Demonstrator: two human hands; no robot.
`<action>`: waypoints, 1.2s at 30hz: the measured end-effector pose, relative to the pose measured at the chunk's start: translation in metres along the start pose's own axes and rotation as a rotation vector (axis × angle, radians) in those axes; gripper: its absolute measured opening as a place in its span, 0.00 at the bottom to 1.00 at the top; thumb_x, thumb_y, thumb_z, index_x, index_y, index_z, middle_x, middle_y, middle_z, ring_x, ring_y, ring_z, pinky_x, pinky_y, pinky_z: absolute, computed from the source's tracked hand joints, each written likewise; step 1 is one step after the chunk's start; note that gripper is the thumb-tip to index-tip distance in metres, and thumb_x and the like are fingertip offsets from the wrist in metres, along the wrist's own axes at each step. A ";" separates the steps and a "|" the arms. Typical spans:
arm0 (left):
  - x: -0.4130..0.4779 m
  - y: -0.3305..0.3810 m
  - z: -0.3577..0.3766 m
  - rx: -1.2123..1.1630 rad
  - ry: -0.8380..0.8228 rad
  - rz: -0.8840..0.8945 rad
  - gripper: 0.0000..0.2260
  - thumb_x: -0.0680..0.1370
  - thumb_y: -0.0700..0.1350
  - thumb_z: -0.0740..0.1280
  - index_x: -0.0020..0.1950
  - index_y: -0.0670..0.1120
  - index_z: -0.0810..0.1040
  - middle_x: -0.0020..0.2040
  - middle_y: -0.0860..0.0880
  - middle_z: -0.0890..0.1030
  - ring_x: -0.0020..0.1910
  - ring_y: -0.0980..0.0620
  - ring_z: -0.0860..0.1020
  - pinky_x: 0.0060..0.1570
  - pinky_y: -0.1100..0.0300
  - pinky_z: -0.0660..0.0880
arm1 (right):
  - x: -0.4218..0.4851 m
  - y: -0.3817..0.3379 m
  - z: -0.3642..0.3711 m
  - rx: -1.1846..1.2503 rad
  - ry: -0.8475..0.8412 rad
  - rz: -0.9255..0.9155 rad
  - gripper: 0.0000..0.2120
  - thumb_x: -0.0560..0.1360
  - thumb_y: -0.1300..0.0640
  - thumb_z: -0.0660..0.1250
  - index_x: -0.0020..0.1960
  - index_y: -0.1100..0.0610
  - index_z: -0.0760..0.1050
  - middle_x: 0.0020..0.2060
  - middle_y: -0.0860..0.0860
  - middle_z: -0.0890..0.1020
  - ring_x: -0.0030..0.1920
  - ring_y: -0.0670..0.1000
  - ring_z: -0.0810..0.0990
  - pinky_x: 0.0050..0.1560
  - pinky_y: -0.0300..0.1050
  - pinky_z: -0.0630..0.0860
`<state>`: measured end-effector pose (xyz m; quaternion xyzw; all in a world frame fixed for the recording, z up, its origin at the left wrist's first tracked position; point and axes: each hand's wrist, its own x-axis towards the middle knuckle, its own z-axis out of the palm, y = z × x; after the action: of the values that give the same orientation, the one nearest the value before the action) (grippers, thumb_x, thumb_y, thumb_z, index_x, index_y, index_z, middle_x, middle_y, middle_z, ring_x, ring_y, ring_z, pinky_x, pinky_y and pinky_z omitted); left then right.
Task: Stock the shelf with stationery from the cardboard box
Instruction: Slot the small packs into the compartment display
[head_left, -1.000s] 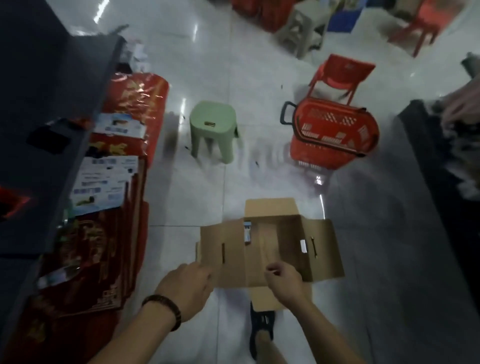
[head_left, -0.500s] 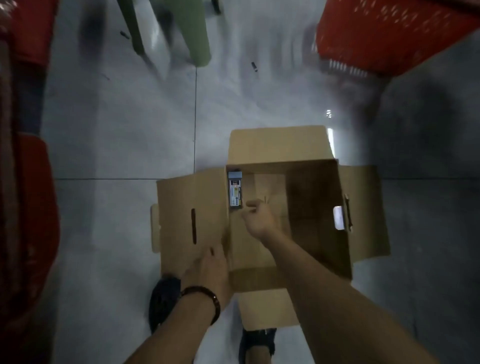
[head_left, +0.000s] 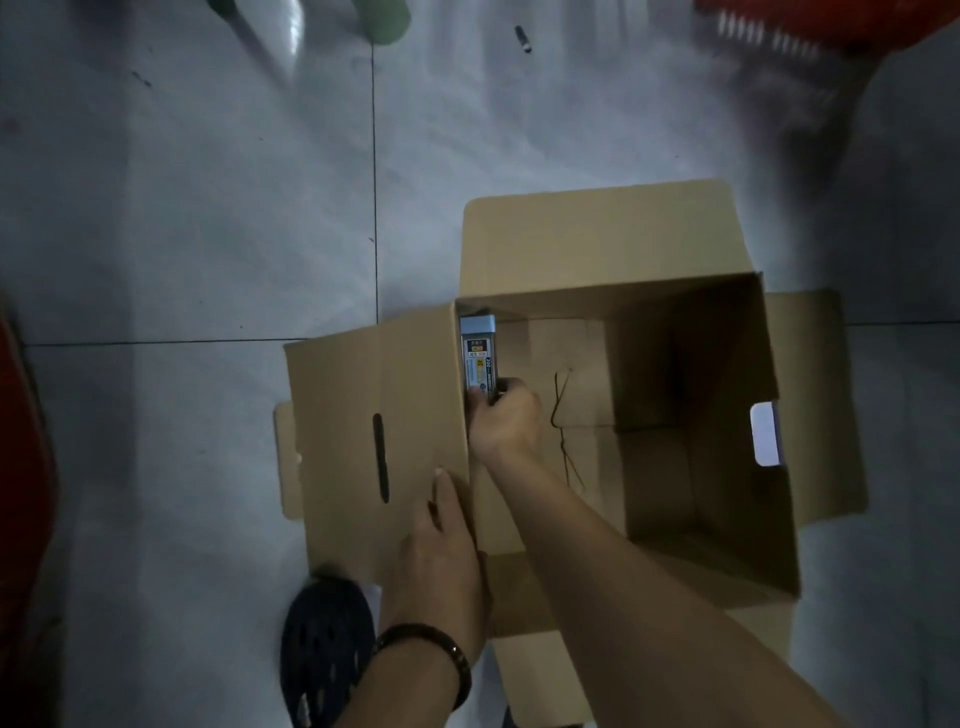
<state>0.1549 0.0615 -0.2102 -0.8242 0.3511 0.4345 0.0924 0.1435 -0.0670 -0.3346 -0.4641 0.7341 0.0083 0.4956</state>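
- The cardboard box (head_left: 675, 415) sits open on the tiled floor (head_left: 182, 234).
- The left hand (head_left: 441, 561) lies flat and unclenched on the box's left flap.
- The right hand (head_left: 504, 421) pinches a stationery packet (head_left: 478, 358) standing against the box's inner left wall.

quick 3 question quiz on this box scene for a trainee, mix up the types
1. True or false: the right hand is inside the cardboard box.
2. Where does the stationery pack stand? A) against the box's left inner wall B) on the floor outside C) in the red basket
3. What does the left hand rest on?

Key: 1 true. 2 A. 3 the box's left flap, at the rim.
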 end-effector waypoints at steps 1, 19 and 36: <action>0.001 0.001 0.000 0.007 -0.010 0.000 0.39 0.84 0.39 0.61 0.84 0.46 0.36 0.78 0.43 0.61 0.67 0.46 0.75 0.68 0.52 0.75 | 0.002 0.000 -0.002 0.033 -0.023 0.023 0.11 0.79 0.47 0.73 0.58 0.50 0.77 0.55 0.52 0.82 0.51 0.53 0.83 0.54 0.54 0.83; -0.150 -0.002 -0.224 -1.429 -0.115 -0.078 0.20 0.81 0.61 0.67 0.68 0.51 0.79 0.64 0.49 0.84 0.61 0.45 0.84 0.59 0.46 0.80 | -0.272 -0.128 -0.227 0.213 -0.605 -0.218 0.12 0.83 0.55 0.69 0.67 0.48 0.79 0.56 0.46 0.87 0.57 0.52 0.87 0.59 0.58 0.82; -0.671 -0.119 -0.434 -1.851 0.482 0.221 0.14 0.85 0.42 0.63 0.70 0.46 0.78 0.61 0.38 0.85 0.54 0.35 0.85 0.57 0.32 0.80 | -0.783 -0.330 -0.319 -0.256 -0.748 -0.941 0.14 0.72 0.53 0.81 0.53 0.47 0.79 0.42 0.45 0.86 0.39 0.45 0.84 0.41 0.43 0.81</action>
<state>0.2639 0.2850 0.5582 -0.5999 -0.0458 0.3646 -0.7107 0.2024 0.1219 0.5513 -0.7599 0.2201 0.0389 0.6104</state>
